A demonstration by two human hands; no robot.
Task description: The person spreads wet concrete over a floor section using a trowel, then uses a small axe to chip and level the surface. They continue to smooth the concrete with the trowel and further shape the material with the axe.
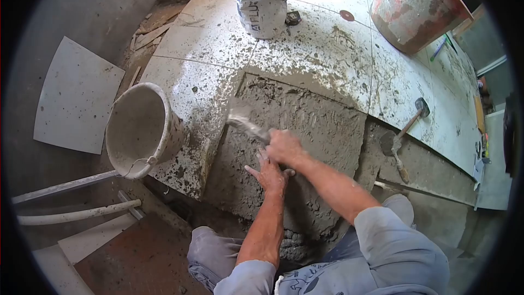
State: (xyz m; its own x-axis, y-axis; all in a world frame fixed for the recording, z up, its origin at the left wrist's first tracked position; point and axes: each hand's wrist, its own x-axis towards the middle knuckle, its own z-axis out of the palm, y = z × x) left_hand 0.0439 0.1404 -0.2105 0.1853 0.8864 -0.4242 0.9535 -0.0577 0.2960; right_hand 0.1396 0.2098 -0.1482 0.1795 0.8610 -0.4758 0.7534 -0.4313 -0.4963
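Observation:
Wet grey mortar (322, 125) covers a rectangular patch of floor in front of me. My right hand (284, 146) is closed around the handle of a trowel (248, 127), whose blade is blurred over the left part of the mortar. Just below it, my left hand (269, 175) is spread low over the mortar, fingers apart and holding nothing. Whether its palm touches the surface is hard to tell. Splattered white tiles (207, 33) border the patch on its left and far sides.
A dirty white bucket (165, 131) stands at the left and a red bucket (415, 13) at the back right. A printed bag (262, 5) stands at the back. A hammer (410, 123) and a brush (401, 166) lie at the right. Pipes (82, 217) extend at the lower left.

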